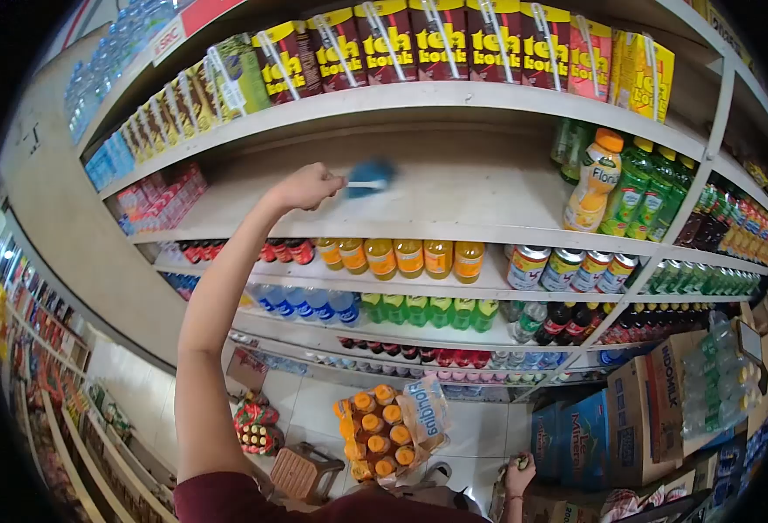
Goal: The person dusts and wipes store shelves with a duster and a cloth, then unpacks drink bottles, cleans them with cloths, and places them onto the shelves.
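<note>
left hand (310, 186): fist curled around the handle of a blue tool (372, 177), arm stretched out over the middle shelf (462, 207). tool head is motion-blurred, can't confirm brush vs cloth; short white handle shows, its near end hidden in the fist. tool is over the left-centre part of that shelf, between front and back edges. can't tell if it touches the surface.

right hand (520, 476): low, near the bottom edge of view, well below the shelves. fingers look bent; something small and greenish at the fingertips, too small to identify, so can't tell if it's pinched or just behind.

same shelf: pink boxes (168, 199) at the left end, orange-capped bottle (593, 181) at the front edge toward the right corner, green bottles (630, 190) right beside it. bottles behind are partly covered.

shelf above: row of teh kotak cartons (441, 39) along the front edge, tops of some cut off by the frame. shelf below: orange drinks (408, 258); red-capped row there partly hidden by the forearm.

floor: wrapped bottle pack (375, 431), label upside down from here; brown stool (301, 472) beside it, lower part blocked by the maroon shirt (384, 506).
</note>
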### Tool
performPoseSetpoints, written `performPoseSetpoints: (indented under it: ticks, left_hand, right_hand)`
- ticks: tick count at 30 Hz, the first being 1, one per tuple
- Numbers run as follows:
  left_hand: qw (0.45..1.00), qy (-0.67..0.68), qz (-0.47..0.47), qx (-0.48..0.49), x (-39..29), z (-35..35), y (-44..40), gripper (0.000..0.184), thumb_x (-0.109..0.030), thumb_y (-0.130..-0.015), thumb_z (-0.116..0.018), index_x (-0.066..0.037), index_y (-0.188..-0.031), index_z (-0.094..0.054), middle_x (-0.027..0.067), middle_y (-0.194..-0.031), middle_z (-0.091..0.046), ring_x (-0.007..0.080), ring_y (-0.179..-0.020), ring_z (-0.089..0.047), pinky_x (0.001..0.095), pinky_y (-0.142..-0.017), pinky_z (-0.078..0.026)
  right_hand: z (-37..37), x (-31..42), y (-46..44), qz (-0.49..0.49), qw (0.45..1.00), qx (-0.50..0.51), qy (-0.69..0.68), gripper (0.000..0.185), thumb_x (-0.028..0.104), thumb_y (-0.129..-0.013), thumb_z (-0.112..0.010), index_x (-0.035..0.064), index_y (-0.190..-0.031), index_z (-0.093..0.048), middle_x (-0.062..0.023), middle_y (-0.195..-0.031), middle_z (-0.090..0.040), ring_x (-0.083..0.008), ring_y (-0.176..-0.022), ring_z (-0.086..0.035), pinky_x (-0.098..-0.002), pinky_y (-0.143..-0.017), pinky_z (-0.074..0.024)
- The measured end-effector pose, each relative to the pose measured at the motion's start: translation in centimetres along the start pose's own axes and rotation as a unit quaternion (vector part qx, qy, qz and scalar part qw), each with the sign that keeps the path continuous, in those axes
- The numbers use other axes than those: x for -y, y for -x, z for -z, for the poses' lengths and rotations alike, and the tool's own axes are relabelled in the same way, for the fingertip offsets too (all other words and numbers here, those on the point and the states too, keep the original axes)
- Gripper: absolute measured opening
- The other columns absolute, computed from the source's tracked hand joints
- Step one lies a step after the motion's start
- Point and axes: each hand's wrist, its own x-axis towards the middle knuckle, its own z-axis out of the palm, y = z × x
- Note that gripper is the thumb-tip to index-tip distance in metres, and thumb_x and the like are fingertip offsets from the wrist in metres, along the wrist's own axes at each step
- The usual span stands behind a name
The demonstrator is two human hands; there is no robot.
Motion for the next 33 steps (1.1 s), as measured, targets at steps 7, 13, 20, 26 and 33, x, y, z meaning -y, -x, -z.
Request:
performPoseSetpoints:
  ticks: [7, 13, 20, 26, 33]
  left_hand:
    - [0.991, 0.093, 0.063, -0.079, 4.5, -0.4, 6.7, 0.043, -0.031, -0.082, -0.053, 0.004, -0.057, -0.054, 0.0186, -0.054, -0.057, 0.0334, -0.051, -0.057, 0.0409, -0.05, -0.043]
    - [0.969, -0.051, -0.032, -0.24, 2.7, -2.2, 6.5, 0.042, -0.03, -0.083, -0.051, 0.009, -0.068, -0.056, 0.0252, -0.057, -0.052, 0.038, -0.061, -0.058, 0.0433, -0.06, -0.044]
    - [0.988, 0.085, -0.064, -0.11, -3.5, -4.3, 2.1, 0.043, -0.034, -0.08, -0.056, 0.008, -0.071, -0.06, 0.0266, -0.065, -0.057, 0.0403, -0.067, -0.059, 0.0439, -0.063, -0.046]
    - [0.974, -0.043, -0.113, -0.192, -8.2, -5.8, -1.9, 0.044, -0.036, -0.077, -0.059, 0.007, -0.07, -0.061, 0.025, -0.066, -0.059, 0.0384, -0.069, -0.06, 0.0424, -0.066, -0.047]
    - [0.963, -0.085, -0.128, -0.22, -13.7, -6.9, -5.9, 0.04, -0.036, -0.079, -0.057, 0.003, -0.076, -0.064, 0.0243, -0.075, -0.062, 0.0343, -0.078, -0.062, 0.0415, -0.071, -0.048]
  right_hand:
    - [-2.4, 2.6, -1.4, 0.031, 0.996, 0.087, 0.001, 0.017, 0.002, -0.07, -0.06, -0.0009, -0.086, -0.057, -0.0084, -0.07, -0.059, -0.0165, -0.068, -0.057, -0.0297, -0.064, -0.0458]
    - [-4.4, 2.0, -3.1, 0.094, 0.988, 0.125, 0.019, 0.017, 0.0, -0.071, -0.059, 0.0007, -0.088, -0.057, -0.0069, -0.07, -0.06, -0.0151, -0.065, -0.057, -0.0279, -0.063, -0.0459]
    - [-3.6, 4.3, -2.9, 0.103, 0.985, 0.139, -0.015, 0.015, 0.0, -0.071, -0.059, 0.0022, -0.086, -0.057, -0.0058, -0.07, -0.06, -0.0137, -0.067, -0.057, -0.0279, -0.065, -0.0452]
    - [-2.3, 3.2, -2.9, 0.074, 0.989, 0.125, 0.007, 0.018, 0.004, -0.07, -0.061, 0.0008, -0.088, -0.058, -0.0061, -0.077, -0.059, -0.0138, -0.072, -0.056, -0.027, -0.068, -0.0446]
    - [-0.5, 2.9, -2.6, 0.065, 0.996, 0.067, -0.008, 0.017, 0.003, -0.069, -0.061, 0.0001, -0.086, -0.059, -0.0088, -0.075, -0.061, -0.0159, -0.071, -0.058, -0.0281, -0.069, -0.0452]
